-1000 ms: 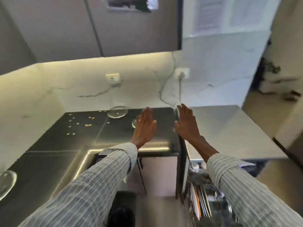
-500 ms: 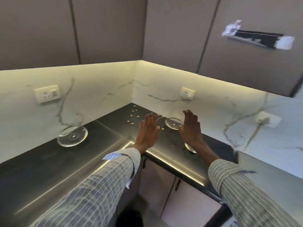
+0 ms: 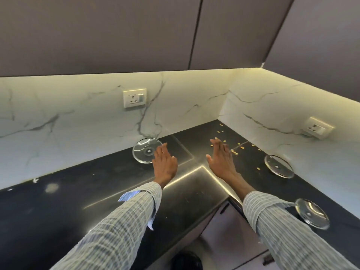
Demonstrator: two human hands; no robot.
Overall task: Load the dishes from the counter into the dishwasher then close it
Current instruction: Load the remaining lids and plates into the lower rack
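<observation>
Three clear glass dishes lie on the black counter [image 3: 58, 211]. One glass dish [image 3: 145, 151] sits by the back wall, just left of my left hand [image 3: 164, 164], whose straight fingers reach its right rim. A second glass dish [image 3: 279, 166] lies near the right wall. The third glass dish [image 3: 313, 213] sits at the counter's front right, partly behind my right sleeve. My right hand [image 3: 221, 159] is held flat above the counter corner and holds nothing. The dishwasher is out of view.
Small yellow crumbs [image 3: 233, 147] are scattered in the counter corner. Two wall sockets [image 3: 134, 97] [image 3: 316, 128] sit on the marble backsplash. Grey upper cabinets [image 3: 194, 32] hang overhead. Lower cabinet doors [image 3: 229, 227] and a dark shoe [image 3: 186, 262] show below.
My view has swung left, away from the open dishwasher, along the counter corner. Both hands stay outstretched and flat; the left hand now reaches the glass dish by the back wall.
</observation>
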